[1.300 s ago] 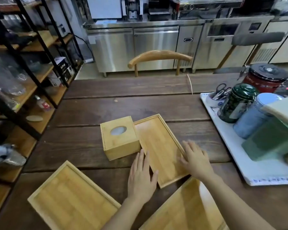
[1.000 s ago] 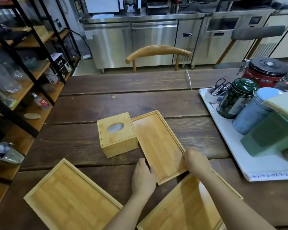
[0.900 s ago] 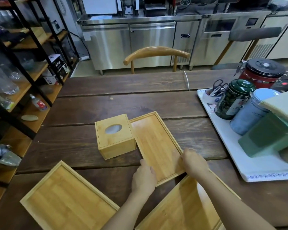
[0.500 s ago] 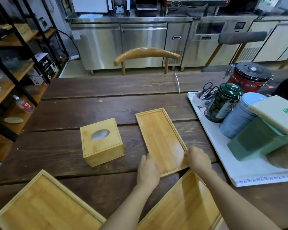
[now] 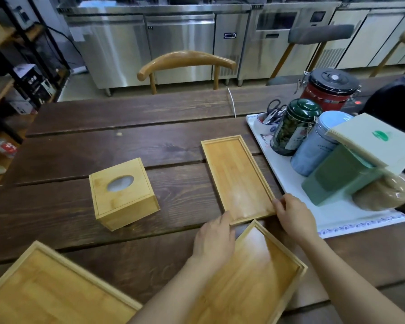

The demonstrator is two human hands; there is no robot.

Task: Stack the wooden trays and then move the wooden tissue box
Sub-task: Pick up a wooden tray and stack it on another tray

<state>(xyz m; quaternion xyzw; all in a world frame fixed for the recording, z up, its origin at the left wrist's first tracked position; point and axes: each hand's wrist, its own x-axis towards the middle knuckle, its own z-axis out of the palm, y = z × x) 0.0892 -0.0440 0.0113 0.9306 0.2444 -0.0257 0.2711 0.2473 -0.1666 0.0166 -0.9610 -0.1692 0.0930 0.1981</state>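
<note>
A narrow wooden tray [image 5: 234,174] lies lengthwise on the dark table. My left hand [image 5: 214,239] grips its near left corner and my right hand [image 5: 292,218] grips its near right corner. Just below them a wider wooden tray [image 5: 262,272] lies tilted, partly under my left forearm. A large third wooden tray [image 5: 45,291] sits at the near left edge. The cube-shaped wooden tissue box [image 5: 123,191], with an oval hole on top, stands apart to the left of the narrow tray.
A white tray [image 5: 283,181] at the right carries a green jar [image 5: 295,126], a blue jar [image 5: 318,143], a green box [image 5: 339,174] and scissors. A red canister [image 5: 327,90] stands behind it. A wooden chair [image 5: 185,61] is at the far edge, shelving at the left.
The narrow tray has slid to the right, away from the tissue box it was touching, with both hands closing on its near corners. The view has shifted left.
</note>
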